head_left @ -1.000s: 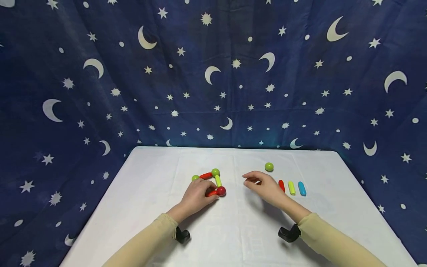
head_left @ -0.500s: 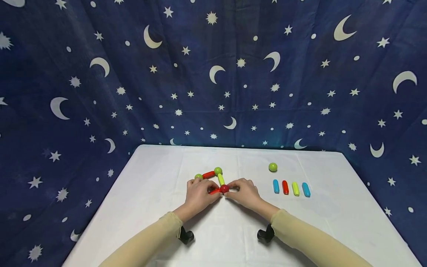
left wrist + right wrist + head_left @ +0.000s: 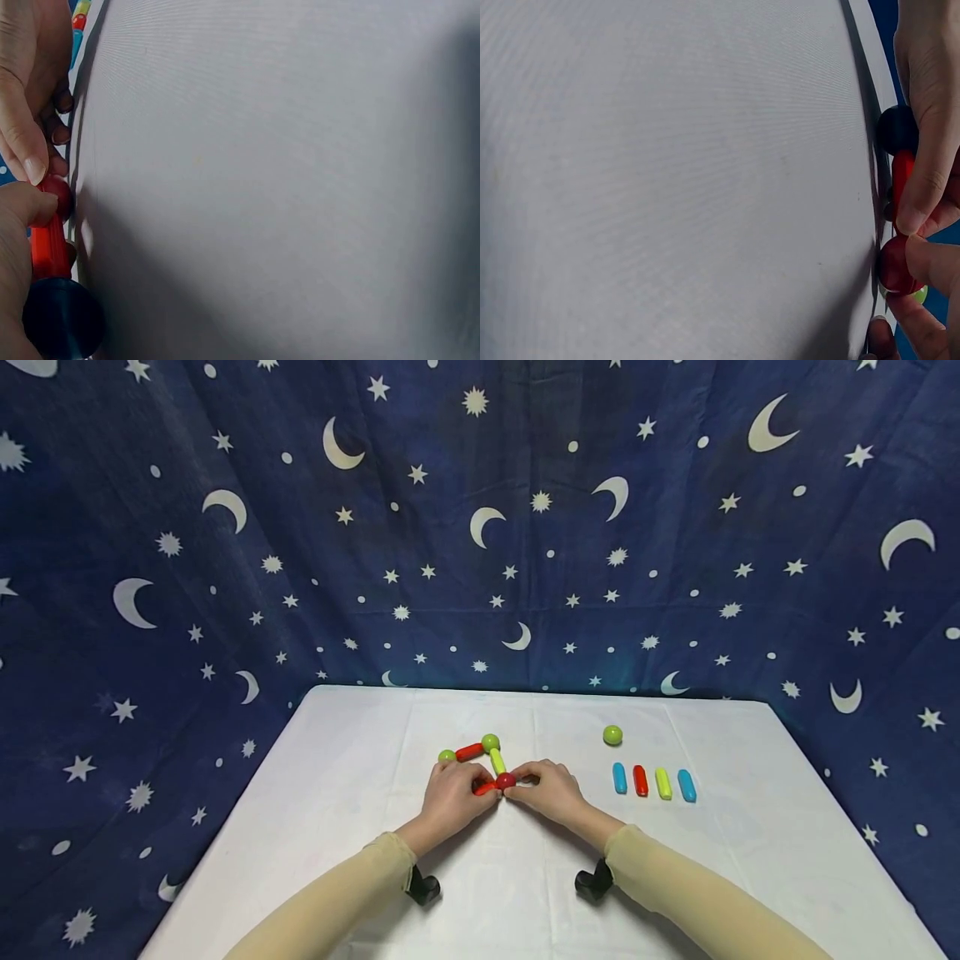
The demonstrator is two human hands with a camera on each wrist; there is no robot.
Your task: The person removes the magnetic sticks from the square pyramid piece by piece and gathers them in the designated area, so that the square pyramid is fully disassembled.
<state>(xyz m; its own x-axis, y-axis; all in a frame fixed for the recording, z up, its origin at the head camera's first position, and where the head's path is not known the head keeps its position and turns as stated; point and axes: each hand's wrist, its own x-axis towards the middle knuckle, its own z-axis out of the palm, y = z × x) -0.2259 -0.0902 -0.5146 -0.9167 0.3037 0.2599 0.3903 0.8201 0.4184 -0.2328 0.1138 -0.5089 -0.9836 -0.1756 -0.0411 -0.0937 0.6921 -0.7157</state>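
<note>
A frame of toy rods and balls lies on the white table, partly under my left hand (image 3: 453,795). That hand pinches the near red rod (image 3: 49,251), which joins a red ball (image 3: 506,781). At the rod's other end a dark blue ball (image 3: 64,319) shows in the left wrist view. The thumb and fingers of my right hand (image 3: 553,793) pinch the red ball. From this ball a yellow-green rod (image 3: 498,762) runs back to a green ball (image 3: 491,742). A far red rod (image 3: 470,752) links it to another green ball (image 3: 447,756), partly hidden by my left hand.
On the right lie a blue rod (image 3: 619,778), a red rod (image 3: 641,781), a yellow rod (image 3: 663,783) and another blue rod (image 3: 687,786) in a row. Behind them sits a loose green ball (image 3: 612,735). A starry blue cloth (image 3: 450,527) hangs beyond the table (image 3: 750,860).
My right hand has come leftward from near the loose rods and now pinches the red ball. My left hand has stayed on the near red rod.
</note>
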